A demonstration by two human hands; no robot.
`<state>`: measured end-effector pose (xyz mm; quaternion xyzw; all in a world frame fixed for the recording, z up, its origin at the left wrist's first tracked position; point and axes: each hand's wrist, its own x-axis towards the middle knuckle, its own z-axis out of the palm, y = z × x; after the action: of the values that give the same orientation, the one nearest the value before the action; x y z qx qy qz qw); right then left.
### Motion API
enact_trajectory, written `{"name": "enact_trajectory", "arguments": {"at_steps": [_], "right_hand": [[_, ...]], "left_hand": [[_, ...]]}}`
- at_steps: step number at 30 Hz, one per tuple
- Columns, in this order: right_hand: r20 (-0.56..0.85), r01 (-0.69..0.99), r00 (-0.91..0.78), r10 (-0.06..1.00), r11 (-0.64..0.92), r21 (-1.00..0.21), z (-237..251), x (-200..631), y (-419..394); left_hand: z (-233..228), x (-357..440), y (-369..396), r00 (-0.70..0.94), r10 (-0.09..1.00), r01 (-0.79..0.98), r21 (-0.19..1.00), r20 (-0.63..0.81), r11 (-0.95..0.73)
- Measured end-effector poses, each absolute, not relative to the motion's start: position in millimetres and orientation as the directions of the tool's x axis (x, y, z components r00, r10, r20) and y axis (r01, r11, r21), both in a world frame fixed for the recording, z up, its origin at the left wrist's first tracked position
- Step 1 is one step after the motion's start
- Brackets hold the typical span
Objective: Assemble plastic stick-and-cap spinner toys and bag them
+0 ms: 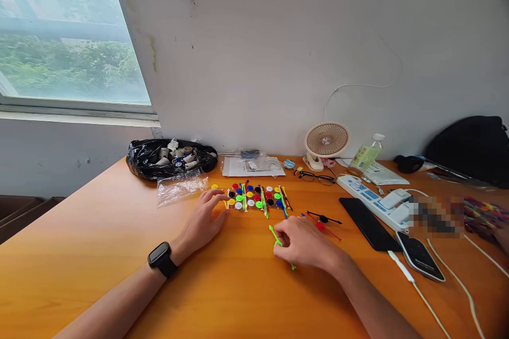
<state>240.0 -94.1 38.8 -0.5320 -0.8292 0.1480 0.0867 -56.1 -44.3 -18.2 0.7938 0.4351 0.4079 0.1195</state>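
My right hand (299, 239) pinches a bright green plastic arrow (275, 235), whose pointed end and tail stick out past the fingers. Beyond it, small round discs (250, 203) in red, blue, yellow, white, black and green lie in rows, with thin coloured arrows (264, 202) laid among them. At the left end of these rows rests my left hand (204, 214), fingers spread and bent, fingertips by a yellow disc; whether they touch it I cannot tell. Right of my right hand are a black arrow (333, 220) with a disc and a red one (330, 231).
A black plastic bag (139, 161) with cardboard rolls and a clear bag (178, 189) lie back left. Along the back stand a fan (326, 140), glasses (316, 177) and a bottle (366, 156). A power strip (368, 198), phones (420, 257) and cables are on the right.
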Motion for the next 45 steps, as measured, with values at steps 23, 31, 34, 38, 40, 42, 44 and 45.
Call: {"name": "enact_trajectory", "arguments": {"at_steps": [23, 31, 34, 38, 40, 42, 44, 45], "right_hand": [[-0.143, 0.994, -0.006, 0.99, -0.009, -0.108, 39, 311, -78], [-0.12, 0.999, 0.022, 0.993, -0.017, 0.045, 35, 316, -77], [0.041, 0.993, -0.045, 0.998, 0.04, 0.113, 40, 311, -77], [0.307, 0.986, -0.161, 0.938, 0.14, 0.091, 48, 293, -76], [0.364, 0.981, -0.195, 0.911, 0.19, 0.051, 49, 282, -76], [0.374, 0.967, -0.242, 0.895, 0.256, 0.012, 48, 273, -77], [0.362, 0.945, -0.293, 0.885, 0.326, -0.032, 46, 266, -78], [0.353, 0.934, -0.313, 0.882, 0.354, -0.055, 45, 264, -79]], "left_hand": [[-40, -67, -31, 0.331, 0.834, 0.761, 0.399, 0.441, -0.512], [-40, -66, -31, 0.34, 0.824, 0.772, 0.366, 0.453, -0.52], [-38, -65, -33, 0.325, 0.816, 0.757, 0.386, 0.478, -0.527], [-37, -65, -32, 0.259, 0.83, 0.748, 0.441, 0.495, -0.496], [-38, -65, -31, 0.243, 0.833, 0.726, 0.476, 0.497, -0.496], [-39, -66, -29, 0.235, 0.839, 0.693, 0.521, 0.49, -0.499], [-41, -67, -28, 0.218, 0.855, 0.667, 0.568, 0.47, -0.482], [-41, -67, -27, 0.207, 0.863, 0.659, 0.586, 0.461, -0.471]]}}
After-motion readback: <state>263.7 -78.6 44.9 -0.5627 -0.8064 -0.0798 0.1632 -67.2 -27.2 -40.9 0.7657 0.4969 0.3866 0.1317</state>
